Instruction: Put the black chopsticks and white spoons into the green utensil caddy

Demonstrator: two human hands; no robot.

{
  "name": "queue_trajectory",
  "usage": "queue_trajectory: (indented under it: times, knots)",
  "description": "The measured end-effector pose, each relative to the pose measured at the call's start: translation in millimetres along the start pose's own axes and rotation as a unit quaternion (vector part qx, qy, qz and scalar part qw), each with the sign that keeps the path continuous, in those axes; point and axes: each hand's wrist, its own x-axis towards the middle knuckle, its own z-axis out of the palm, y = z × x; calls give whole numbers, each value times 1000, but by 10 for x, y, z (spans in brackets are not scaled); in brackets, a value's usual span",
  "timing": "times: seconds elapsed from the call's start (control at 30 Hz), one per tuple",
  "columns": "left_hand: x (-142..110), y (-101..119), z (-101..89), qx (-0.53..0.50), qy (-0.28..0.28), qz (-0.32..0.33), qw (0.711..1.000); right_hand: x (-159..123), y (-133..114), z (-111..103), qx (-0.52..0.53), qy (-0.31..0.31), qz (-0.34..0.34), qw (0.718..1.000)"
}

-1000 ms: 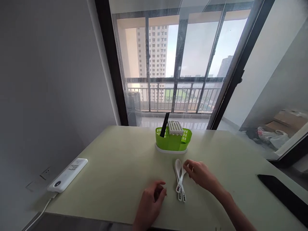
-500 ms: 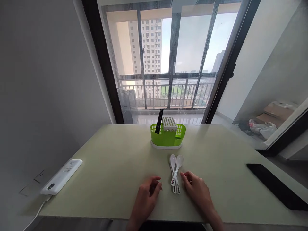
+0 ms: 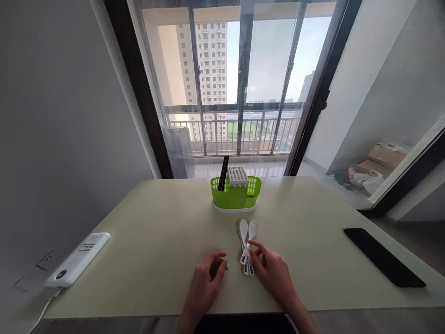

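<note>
Near the middle of the table [image 3: 167,269], the right hand [image 3: 274,271], thumb and forefinger parted, reaches the crossed spoons [image 3: 245,250]; its grip is unclear. Left of them, the left hand [image 3: 206,280] curls half-open, empty. The green basket [image 3: 236,199] stands beyond.

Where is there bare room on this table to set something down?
Bare tabletop lies between the white device and the left hand, and between the right hand and the black slab. A narrower strip separates the spoons from the green basket. Crowded: the crossed spoons beside the right hand.
</note>
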Motion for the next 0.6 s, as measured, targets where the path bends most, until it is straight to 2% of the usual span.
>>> queue_trajectory:
  times: [0.2,0.6]
  knots:
    - [-13,21,-3,3,0,0,1000,-5,-14,-13,-16,-5,-16,1000]
    - [-18,45,-15,-3,-3,-2,1000,-13,-72,-26,-18,-20,13,1000]
